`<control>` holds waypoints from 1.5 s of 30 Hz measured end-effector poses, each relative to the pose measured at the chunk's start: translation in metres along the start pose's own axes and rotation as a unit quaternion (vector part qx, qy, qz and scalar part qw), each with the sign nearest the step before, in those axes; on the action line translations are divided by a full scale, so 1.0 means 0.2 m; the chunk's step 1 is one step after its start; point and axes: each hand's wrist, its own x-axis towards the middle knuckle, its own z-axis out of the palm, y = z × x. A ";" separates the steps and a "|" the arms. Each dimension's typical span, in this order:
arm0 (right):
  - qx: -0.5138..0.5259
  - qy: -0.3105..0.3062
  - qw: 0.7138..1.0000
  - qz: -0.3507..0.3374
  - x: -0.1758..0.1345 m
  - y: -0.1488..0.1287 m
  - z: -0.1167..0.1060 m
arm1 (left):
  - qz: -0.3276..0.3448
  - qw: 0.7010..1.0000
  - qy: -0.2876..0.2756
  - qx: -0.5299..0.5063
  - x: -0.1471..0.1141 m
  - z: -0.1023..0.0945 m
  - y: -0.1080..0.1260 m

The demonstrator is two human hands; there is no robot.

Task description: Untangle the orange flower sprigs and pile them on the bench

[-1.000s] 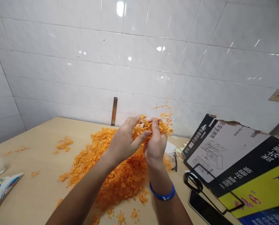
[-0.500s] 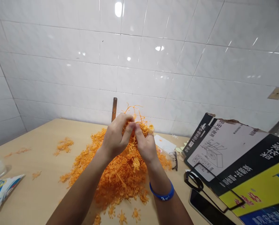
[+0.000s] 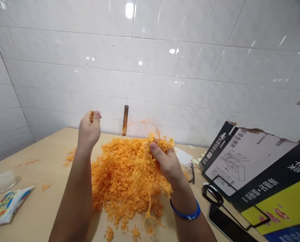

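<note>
A large heap of orange, many-legged plastic pieces [image 3: 119,171] lies tangled on the table. My right hand [image 3: 169,164] is closed around a clump of orange plastic pieces [image 3: 160,143] above the heap's right side, and loose strands trail down below it, blurred. My left hand [image 3: 89,129] is raised to the left of the heap, its fingers pinched together. A bit of orange plastic [image 3: 91,116] shows between those fingers, too small to make out fully. Single pieces [image 3: 135,232] lie at the near edge of the heap.
A printed cardboard box [image 3: 253,168] stands on the right, with black-framed glasses [image 3: 213,195] and a phone [image 3: 228,223] before it. On the left are a white packet [image 3: 10,206] and a clear tub [image 3: 3,181]. A tiled wall [image 3: 150,84] rises behind the table.
My hands were together over the heap at the clump. The left has pulled away to the left, while the right keeps the clump, slightly lower and further right. Strands now swing beneath it.
</note>
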 end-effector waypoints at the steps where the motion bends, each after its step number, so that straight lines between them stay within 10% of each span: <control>1: 0.008 0.049 0.999 0.015 0.02 0.01 0.00 | -0.001 0.998 -0.044 0.046 0.00 0.00 0.00; 7: -0.004 0.172 0.984 0.036 0.12 0.07 0.02 | 0.017 0.949 -0.294 0.114 -0.07 0.12 0.00; 16: -0.015 0.284 0.954 0.095 0.17 0.08 0.03 | 0.076 0.890 -0.446 -0.046 -0.26 0.21 0.18; 21: -0.007 0.274 0.952 0.134 0.15 0.05 0.05 | 0.175 0.903 -0.393 -0.014 -0.34 0.23 0.28; 31: 0.123 0.161 0.979 -0.006 0.10 0.07 0.08 | 0.296 0.918 -0.264 0.028 -0.29 0.19 0.22; 37: 0.171 0.143 0.975 -0.010 0.07 0.01 0.12 | 0.079 0.924 -0.271 -0.258 -0.36 0.23 0.28; 45: 0.224 0.131 0.965 -0.029 0.07 0.06 0.14 | -0.233 0.805 -0.228 -0.495 -0.40 0.33 0.33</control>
